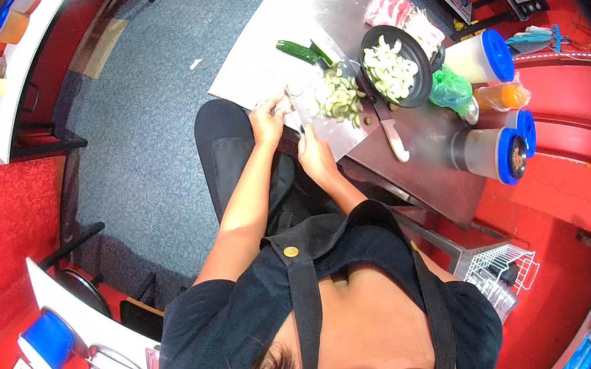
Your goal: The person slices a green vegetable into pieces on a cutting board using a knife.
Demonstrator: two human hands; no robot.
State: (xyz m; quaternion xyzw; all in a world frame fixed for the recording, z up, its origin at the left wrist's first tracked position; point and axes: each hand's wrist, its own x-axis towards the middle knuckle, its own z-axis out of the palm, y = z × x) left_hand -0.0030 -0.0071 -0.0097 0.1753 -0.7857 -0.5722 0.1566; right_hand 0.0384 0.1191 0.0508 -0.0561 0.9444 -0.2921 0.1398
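My right hand point(316, 151) is closed around the handle of a knife point(299, 115), whose pale blade points away from me over the white cutting board point(252, 57). At the near edge of the board, my left hand point(269, 124) has its fingers bent beside the blade. Whether those fingertips pinch something is too blurred to tell. Just right of the blade lies a heap of sliced green-skinned vegetable point(339, 95), probably zucchini or cucumber. Beyond the heap are a dark green uncut length point(297, 51) and a second green piece point(322, 54).
Right of the heap, a black pan point(425, 71) holds pale slices. A white-handled knife point(394, 142) lies beside it on the steel table point(438, 178). Packed sliced meat point(387, 6), a green plastic bag point(451, 90) and blue-lidded containers point(482, 153) stand along the right side.
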